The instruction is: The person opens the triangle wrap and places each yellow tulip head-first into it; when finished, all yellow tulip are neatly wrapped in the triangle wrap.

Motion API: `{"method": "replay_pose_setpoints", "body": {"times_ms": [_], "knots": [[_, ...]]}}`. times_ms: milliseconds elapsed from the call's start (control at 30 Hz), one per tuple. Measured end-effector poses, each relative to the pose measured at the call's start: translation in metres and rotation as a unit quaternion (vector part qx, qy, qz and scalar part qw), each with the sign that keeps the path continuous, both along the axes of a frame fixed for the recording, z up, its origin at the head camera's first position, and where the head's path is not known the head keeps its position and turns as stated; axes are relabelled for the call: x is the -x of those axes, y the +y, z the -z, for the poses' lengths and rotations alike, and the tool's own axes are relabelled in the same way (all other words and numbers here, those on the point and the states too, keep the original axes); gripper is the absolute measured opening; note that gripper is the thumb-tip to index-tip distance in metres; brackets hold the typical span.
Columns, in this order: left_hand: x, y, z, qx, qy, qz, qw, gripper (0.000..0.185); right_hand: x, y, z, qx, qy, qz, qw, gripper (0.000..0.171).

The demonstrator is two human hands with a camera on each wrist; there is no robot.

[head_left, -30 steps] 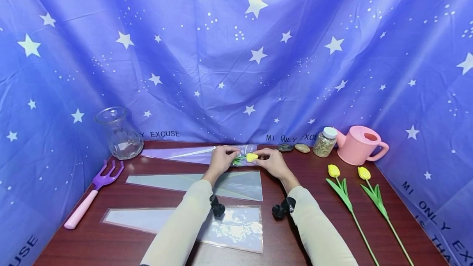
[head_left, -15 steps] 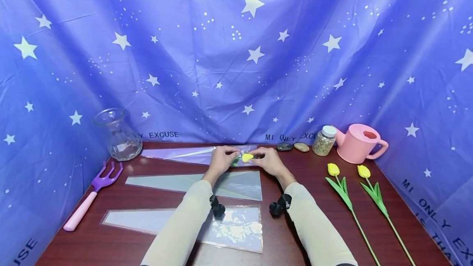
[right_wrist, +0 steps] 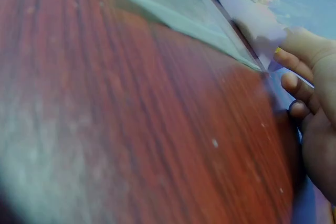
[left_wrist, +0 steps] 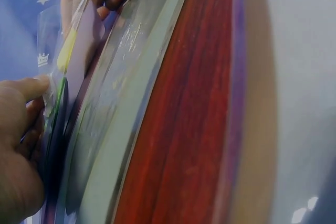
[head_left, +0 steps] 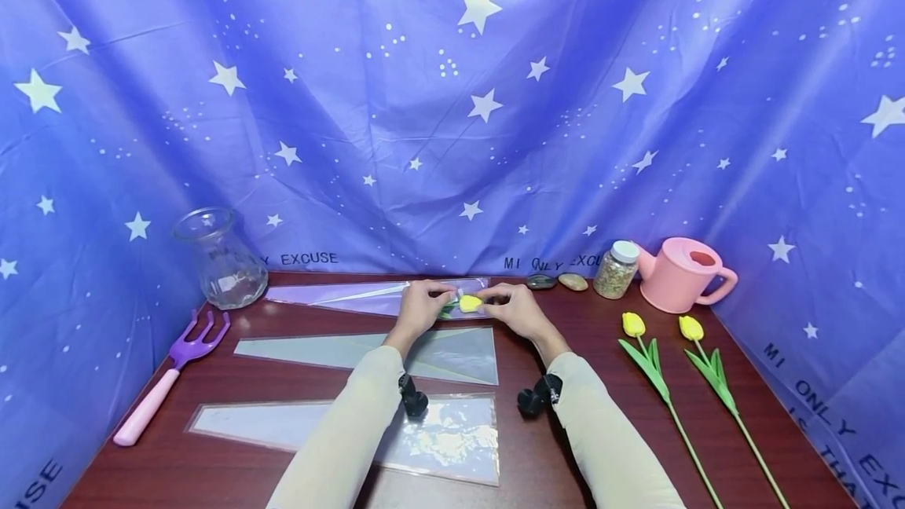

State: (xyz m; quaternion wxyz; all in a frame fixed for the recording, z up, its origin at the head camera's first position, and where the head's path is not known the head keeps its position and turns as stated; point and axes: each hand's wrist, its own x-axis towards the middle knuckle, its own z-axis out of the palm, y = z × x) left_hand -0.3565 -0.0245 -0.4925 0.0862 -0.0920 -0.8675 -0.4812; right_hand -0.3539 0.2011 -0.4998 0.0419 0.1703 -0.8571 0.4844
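A purple-backed clear flower sleeve (head_left: 339, 295) lies along the far side of the table, its wide end to the right. A yellow artificial tulip (head_left: 470, 304) is inside that wide end, green leaves pointing left. My left hand (head_left: 422, 306) pinches the sleeve's clear film between thumb and fingers; in the left wrist view the thumb presses on the film (left_wrist: 50, 56) beside the green stem. With thumb and forefinger, my right hand (head_left: 518, 309) pinches at the yellow bloom; a bit of yellow shows by its fingertips in the right wrist view. Most of the stem is hidden.
Two more flat sleeves, one greyish-green (head_left: 318, 348) and one whitish (head_left: 247, 420), lie nearer. Left stand a glass vase (head_left: 229, 273) and purple hand fork (head_left: 191, 348). Right are stones (head_left: 573, 282), a gravel jar (head_left: 616, 273), pink watering can (head_left: 679, 281) and two yellow tulips (head_left: 654, 371).
The tulip and my right hand have shifted a little left, deeper into the sleeve. My left hand has stayed at nearly the same spot on the sleeve.
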Motion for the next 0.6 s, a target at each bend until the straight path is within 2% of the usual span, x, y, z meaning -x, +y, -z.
{"method": "replay_pose_setpoints", "body": {"times_ms": [167, 333, 467, 600], "knots": [[0.001, 0.003, -0.002, 0.016, 0.035, -0.004, 0.9993, 0.014, -0.006, 0.011, -0.006, 0.001, 0.004, 0.04, 0.999, 0.022], [-0.002, 0.0, -0.006, 0.011, 0.044, 0.002, 0.999, 0.016, -0.021, 0.019, -0.016, 0.029, -0.004, 0.079, 0.996, 0.021], [-0.013, -0.007, -0.012, -0.007, 0.05, 0.013, 0.9987, 0.016, -0.041, 0.02, -0.026, 0.054, -0.023, 0.089, 0.994, 0.025], [-0.032, -0.012, -0.02, -0.02, 0.052, 0.034, 0.9979, 0.015, -0.065, 0.017, -0.032, 0.06, -0.039, 0.089, 0.993, 0.025]]}}
